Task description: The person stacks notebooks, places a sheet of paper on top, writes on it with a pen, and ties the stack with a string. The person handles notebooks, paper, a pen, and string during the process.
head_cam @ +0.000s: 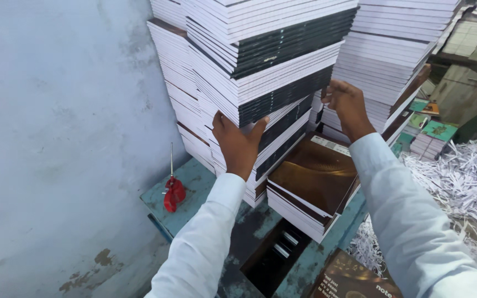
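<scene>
A tall stack of notebooks point(271, 60) with white page edges and dark spines rises from a teal metal table point(194, 185). My left hand point(238, 144) grips the near left corner of a batch in this stack, fingers under it and thumb on its front. On the batch's right end my right hand point(348, 106) presses with fingers against the spines. Both arms wear pale long sleeves. Below my hands lies a shorter pile topped by a brown-covered notebook point(316, 174).
A red oil can point(173, 193) with a thin spout stands on the table's left part, next to a grey wall point(56, 138). More notebook stacks point(398, 49) stand at the right. Shredded white paper trimmings point(465, 176) heap at the right. A dark slot point(274, 256) opens in the table.
</scene>
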